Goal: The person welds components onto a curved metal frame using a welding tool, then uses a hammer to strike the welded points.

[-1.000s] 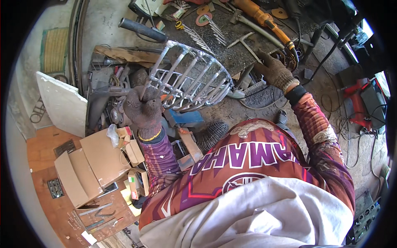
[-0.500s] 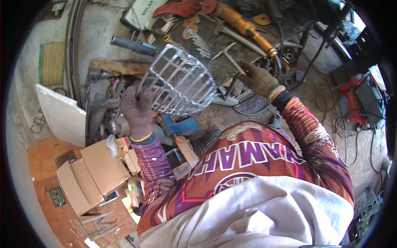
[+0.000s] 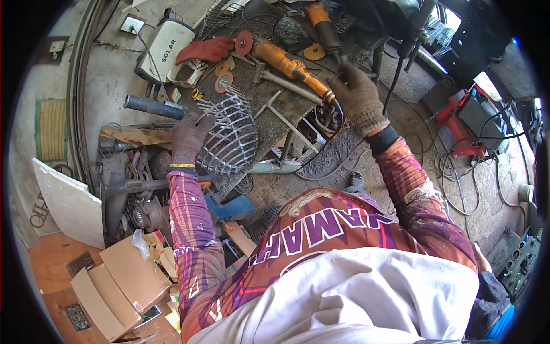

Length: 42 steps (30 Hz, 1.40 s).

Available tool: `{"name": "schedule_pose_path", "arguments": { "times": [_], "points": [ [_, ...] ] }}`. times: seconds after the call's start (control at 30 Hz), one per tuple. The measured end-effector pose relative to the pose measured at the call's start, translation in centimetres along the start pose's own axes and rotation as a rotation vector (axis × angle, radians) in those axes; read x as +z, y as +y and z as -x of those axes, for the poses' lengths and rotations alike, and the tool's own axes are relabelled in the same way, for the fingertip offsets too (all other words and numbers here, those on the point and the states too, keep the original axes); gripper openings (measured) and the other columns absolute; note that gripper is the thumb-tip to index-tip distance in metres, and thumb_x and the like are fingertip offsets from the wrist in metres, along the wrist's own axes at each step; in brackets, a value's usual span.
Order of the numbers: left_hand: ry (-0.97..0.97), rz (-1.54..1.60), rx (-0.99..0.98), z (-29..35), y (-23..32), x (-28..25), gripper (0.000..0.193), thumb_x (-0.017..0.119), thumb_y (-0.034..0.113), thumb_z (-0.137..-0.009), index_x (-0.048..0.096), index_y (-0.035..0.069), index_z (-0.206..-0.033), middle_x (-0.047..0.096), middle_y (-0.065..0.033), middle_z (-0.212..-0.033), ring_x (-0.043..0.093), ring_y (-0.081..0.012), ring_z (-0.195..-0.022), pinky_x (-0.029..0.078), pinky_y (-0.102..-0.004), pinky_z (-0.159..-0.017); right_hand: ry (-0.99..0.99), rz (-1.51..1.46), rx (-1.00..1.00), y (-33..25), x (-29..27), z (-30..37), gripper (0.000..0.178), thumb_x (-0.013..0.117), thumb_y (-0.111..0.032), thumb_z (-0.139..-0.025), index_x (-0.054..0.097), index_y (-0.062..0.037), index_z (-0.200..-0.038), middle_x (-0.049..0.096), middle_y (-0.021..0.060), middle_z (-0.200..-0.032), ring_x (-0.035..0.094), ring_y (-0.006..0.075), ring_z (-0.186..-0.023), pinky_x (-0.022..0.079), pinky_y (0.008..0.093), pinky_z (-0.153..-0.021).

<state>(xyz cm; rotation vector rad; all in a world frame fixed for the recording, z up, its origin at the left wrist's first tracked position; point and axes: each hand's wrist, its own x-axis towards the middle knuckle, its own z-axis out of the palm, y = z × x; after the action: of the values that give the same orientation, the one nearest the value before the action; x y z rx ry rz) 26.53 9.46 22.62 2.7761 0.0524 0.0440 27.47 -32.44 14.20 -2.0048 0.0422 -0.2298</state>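
While the left hand [image 3: 186, 136], in a dark knitted glove, is clamped on the rim of a wire basket [image 3: 224, 135], the basket rests tilted at the near edge of the worktop [image 3: 269, 123] and holds nothing. It is made of thin, bare metal rods bent into a rounded cage, with an open mouth. Further along, the right hand [image 3: 358, 97], in a grey-brown knitted glove, is closed around a black cable [image 3: 395, 74] just beside the tip of an orange grinder [image 3: 286, 64]. This grinder lies flat on the worktop, a dark, pitted, scorched metal plate strewn with round discs [image 3: 244, 42], a red glove [image 3: 206, 50] and a hammer [image 3: 281, 117]. A white box-shaped unit [image 3: 163, 49] stands at the far left corner. Below the worktop, a heap of scrap metal [image 3: 137, 189] lies against a blue part [image 3: 232, 206]. Open cardboard boxes [image 3: 123, 275] sit on the floor at lower left; their contents cannot be made out. A red machine [image 3: 467, 117] stands on the concrete floor [image 3: 418, 132] to the right, amid loose cables.
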Motion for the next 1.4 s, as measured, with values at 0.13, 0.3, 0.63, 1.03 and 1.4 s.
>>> {"name": "schedule_pose_path", "arguments": {
  "times": [0.13,0.3,0.63,1.03,1.4],
  "points": [
    [-0.023,-0.130,-0.068,0.2,2.9,-0.2,0.057,0.070,0.056,-0.078,0.069,0.004,-0.103,0.069,-0.0174,-0.099,0.065,-0.0305,-0.094,0.047,-0.0386,-0.083,-0.028,0.275,0.000,-0.3,-1.3,-4.5,0.060,0.060,-0.042,-0.088,0.051,-0.0007,-0.130,0.065,0.0192,-0.115,0.062,0.0344,-0.109,0.049,0.0421,-0.093],
    [-0.078,-0.422,-0.041,-1.7,5.2,0.6,0.059,0.061,0.057,-0.083,0.068,0.006,-0.113,0.066,-0.0182,-0.112,0.061,-0.0351,-0.107,0.045,-0.0420,-0.092,-0.067,0.453,0.164,1.1,0.9,-12.4,0.072,0.062,-0.054,-0.083,0.050,-0.0039,-0.133,0.062,0.0220,-0.122,0.059,0.0382,-0.113,0.047,0.0441,-0.096],
    [0.083,-0.392,-0.122,-0.2,5.4,2.0,0.056,0.061,0.050,-0.086,0.063,0.007,-0.121,0.062,-0.0197,-0.119,0.058,-0.0365,-0.112,0.044,-0.0424,-0.097,-0.161,0.545,0.291,0.0,4.4,-16.2,0.078,0.071,-0.056,-0.074,0.056,-0.0008,-0.127,0.063,0.0197,-0.121,0.063,0.0321,-0.111,0.049,0.0434,-0.094],
    [0.370,-0.055,0.045,7.0,8.4,3.2,0.041,0.066,0.041,-0.086,0.067,0.008,-0.110,0.067,-0.0148,-0.110,0.064,-0.0316,-0.102,0.050,-0.0393,-0.086,-0.578,-0.254,0.357,1.2,5.2,-21.4,0.051,0.070,-0.041,-0.079,0.062,-0.0054,-0.115,0.067,0.0084,-0.100,0.066,0.0253,-0.087,0.053,0.0430,-0.078],
    [0.336,0.294,0.109,12.7,9.0,5.7,0.030,0.069,0.030,-0.087,0.068,0.005,-0.102,0.070,-0.0136,-0.099,0.067,-0.0294,-0.091,0.052,-0.0370,-0.078,-0.298,-0.943,0.397,-1.0,3.1,-13.8,0.031,0.071,-0.025,-0.083,0.062,-0.0098,-0.108,0.063,0.0035,-0.093,0.064,0.0174,-0.077,0.055,0.0425,-0.067]
  ]
}}
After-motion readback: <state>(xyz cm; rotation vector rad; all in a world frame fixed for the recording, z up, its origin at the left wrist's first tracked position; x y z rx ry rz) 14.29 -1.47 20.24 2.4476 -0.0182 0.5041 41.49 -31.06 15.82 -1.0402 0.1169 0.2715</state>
